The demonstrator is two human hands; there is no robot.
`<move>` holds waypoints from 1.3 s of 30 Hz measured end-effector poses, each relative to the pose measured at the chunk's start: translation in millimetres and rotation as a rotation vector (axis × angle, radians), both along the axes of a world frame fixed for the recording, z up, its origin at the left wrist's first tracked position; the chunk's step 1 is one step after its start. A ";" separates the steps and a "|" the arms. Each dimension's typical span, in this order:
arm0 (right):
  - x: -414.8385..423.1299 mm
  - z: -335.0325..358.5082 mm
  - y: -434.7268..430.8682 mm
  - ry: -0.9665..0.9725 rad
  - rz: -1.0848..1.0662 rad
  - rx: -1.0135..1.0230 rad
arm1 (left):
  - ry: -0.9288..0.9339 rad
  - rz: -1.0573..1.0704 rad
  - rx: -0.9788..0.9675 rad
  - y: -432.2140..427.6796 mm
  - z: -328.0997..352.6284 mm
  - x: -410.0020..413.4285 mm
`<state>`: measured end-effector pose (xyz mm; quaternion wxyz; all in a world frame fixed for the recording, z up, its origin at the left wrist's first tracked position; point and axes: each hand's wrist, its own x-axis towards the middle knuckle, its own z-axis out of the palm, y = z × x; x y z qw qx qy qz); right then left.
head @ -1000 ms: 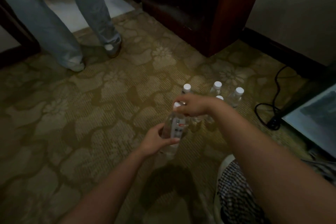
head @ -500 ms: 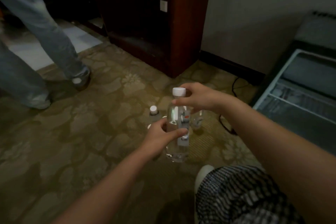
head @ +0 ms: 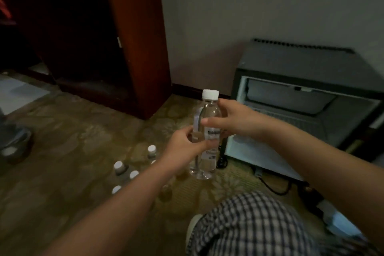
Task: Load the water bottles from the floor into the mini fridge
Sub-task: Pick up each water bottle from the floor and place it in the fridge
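Clear plastic fills both grips: the left hand (head: 182, 149) curls its fingers and thumb round the lower half of a water bottle (head: 209, 110) at the label. The right hand (head: 236, 118) wraps the shoulder just under the neck, one finger laid across the front. Held in the air between them, the bottle stands upright, long axis vertical, white cap (head: 210, 94) on top and base down. It is above the carpet (head: 72, 131), just in front of the left edge of the mini fridge (head: 301, 60). That fridge stands on the floor against the pale wall (head: 249, 6) with its front open towards the person; a wire shelf crosses the inside, with open space above it. Below the left forearm the other bottles (head: 118, 165) stand grouped on the carpet, caps up. A black cable (head: 270, 187) trails over the floor by the fridge's near corner, beside a knee (head: 249, 224) in checked cloth. To the left a dark red wooden cabinet (head: 135, 37) ends at a corner, a strip of open carpet between it and the fridge. Half a second ago the bottle was out over the carpet with the right hand at its cap. Now it is before the fridge, that hand sits lower on the shoulder, and of the other person only a shoe (head: 14, 141) shows at the left edge.
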<state>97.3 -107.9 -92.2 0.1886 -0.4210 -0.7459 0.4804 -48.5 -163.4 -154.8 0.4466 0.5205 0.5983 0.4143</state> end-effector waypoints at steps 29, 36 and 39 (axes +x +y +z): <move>205.8 -123.1 101.6 -0.411 -0.595 0.222 | 0.444 -0.658 -0.300 173.9 -65.2 219.3; 209.4 -187.4 117.3 -0.314 -0.728 0.177 | 0.499 -0.736 -0.486 219.5 -115.5 224.1; 207.3 -215.3 126.6 -0.309 -0.751 0.144 | 0.519 -0.751 -0.525 236.0 -139.0 221.8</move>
